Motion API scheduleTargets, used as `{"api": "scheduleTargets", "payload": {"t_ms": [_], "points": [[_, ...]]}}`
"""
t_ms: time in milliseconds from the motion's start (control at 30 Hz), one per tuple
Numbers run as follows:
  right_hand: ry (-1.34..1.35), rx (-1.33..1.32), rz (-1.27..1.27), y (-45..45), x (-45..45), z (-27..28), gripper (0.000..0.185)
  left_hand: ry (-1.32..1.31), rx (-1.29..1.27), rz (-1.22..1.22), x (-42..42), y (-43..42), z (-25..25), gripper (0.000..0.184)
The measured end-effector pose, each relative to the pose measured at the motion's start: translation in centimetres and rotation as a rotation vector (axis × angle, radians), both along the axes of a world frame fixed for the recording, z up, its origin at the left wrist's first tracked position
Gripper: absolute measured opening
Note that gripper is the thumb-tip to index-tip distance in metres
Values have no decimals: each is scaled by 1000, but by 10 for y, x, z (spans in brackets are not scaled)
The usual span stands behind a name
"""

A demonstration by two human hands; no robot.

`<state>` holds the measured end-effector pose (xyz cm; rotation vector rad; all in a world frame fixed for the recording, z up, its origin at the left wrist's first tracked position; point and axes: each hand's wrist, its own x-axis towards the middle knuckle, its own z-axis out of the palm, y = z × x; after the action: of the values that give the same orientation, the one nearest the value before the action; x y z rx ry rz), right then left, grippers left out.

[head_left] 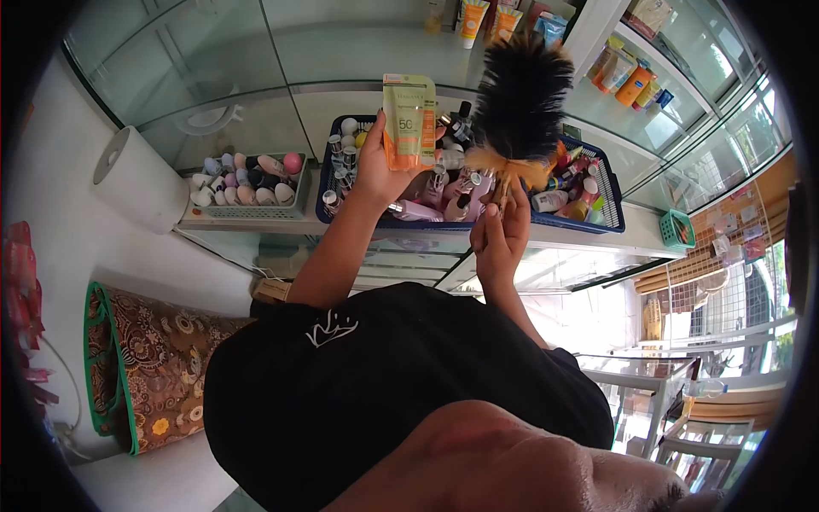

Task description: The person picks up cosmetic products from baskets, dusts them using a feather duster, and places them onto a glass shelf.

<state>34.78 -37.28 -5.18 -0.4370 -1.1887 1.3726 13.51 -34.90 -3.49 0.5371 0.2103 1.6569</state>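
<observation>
My left hand point(388, 171) is closed around a boxed sunscreen point(409, 124), yellow-green and orange with a large "50" on its front, held upright over a blue basket point(614, 192). In my right hand point(503, 226) is the handle of a feather duster point(522, 102), its black and tan feathers pointing up and away from me. The duster hides part of the basket's middle. Beneath both hands, the basket holds several bottles, among them pink bottles point(418, 211) and small bottles with white caps at the left end.
To the left, a smaller basket point(299, 205) holds several roll-on bottles beside a white cylinder point(141, 179). Glass shelves behind carry orange tubes point(471, 21) and bottles point(634, 85). A small green basket point(678, 229) stands at the right. A rolled patterned mat point(162, 367) leans at the lower left.
</observation>
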Motion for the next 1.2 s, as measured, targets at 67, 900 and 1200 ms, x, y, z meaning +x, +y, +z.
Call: {"api": "scheduleTargets", "payload": {"t_ms": [67, 900, 1200], "points": [[-75, 6, 36, -2, -1, -5, 53, 12, 32, -24, -1, 1, -2, 57], [-139, 67, 49, -1, -28, -21, 47, -43, 27, -63, 0, -3, 5, 50], [-639, 469, 504, -16, -37, -11, 47, 27, 62, -141, -11, 11, -14, 66]]}}
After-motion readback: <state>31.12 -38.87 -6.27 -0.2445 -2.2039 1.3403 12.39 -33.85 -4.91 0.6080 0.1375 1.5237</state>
